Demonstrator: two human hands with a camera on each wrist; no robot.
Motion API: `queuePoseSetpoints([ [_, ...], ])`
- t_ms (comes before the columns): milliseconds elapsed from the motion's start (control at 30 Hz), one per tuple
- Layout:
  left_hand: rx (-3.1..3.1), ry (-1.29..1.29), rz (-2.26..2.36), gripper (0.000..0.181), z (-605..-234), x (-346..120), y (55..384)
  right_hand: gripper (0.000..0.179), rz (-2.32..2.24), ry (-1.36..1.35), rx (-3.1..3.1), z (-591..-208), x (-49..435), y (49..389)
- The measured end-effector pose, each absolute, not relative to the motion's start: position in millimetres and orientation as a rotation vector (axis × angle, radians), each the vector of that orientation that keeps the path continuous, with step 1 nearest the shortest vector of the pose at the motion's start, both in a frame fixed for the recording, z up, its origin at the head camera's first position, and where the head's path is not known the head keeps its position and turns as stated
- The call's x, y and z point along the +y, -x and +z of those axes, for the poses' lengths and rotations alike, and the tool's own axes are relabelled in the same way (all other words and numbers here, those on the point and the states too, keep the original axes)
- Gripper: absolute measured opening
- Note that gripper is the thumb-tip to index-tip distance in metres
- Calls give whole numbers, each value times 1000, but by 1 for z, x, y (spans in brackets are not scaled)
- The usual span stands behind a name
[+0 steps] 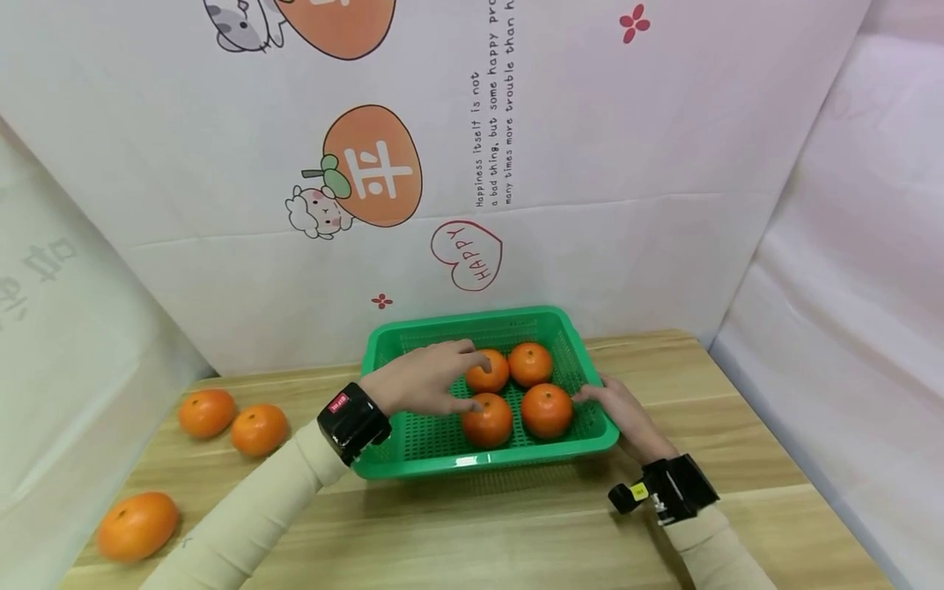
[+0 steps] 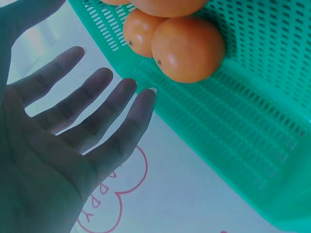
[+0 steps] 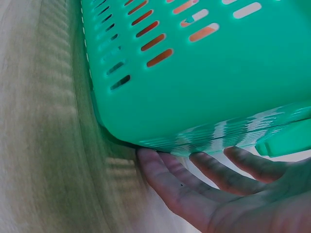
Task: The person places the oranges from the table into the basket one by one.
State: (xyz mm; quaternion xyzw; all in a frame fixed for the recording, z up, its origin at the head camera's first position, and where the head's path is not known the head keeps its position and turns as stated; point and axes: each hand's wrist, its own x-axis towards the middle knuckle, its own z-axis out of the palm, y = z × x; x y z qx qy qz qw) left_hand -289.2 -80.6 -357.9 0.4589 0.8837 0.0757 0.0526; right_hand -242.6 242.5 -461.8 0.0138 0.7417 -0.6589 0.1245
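Observation:
A green plastic basket [image 1: 413, 469] with slotted walls stands by the back wall, with several oranges [image 1: 547, 410] grouped toward its right side. My left hand [image 1: 428, 378] reaches in over the basket, its fingers spread and apart. In the head view its thumb overlaps the front-left orange [image 1: 487, 421] and its fingertips overlap the back-left orange [image 1: 487, 373]; nothing is in its grasp. My right hand [image 1: 627, 414] holds the basket's right side, thumb over the rim. In the right wrist view, the fingers [image 3: 175, 191] lie along the basket's outer wall and lower edge.
Three more oranges lie on the wooden table [image 1: 442, 533] at the left: one near the front [image 1: 138, 526], two farther back [image 1: 260, 429]. A printed white cloth [image 1: 590, 164] hangs behind the basket, and white cloth [image 1: 848, 287] closes off both sides.

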Motion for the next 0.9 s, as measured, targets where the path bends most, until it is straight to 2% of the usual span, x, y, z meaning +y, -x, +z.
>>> queuePoseSetpoints([
  [367,2771,-1385,218,54,-347,-93,293,70,-1924,-40,2158,-461,243,242],
  [900,2871,-1355,316,54,-327,-136,301,74,-1896,-22,2177,-461,242,243],
])
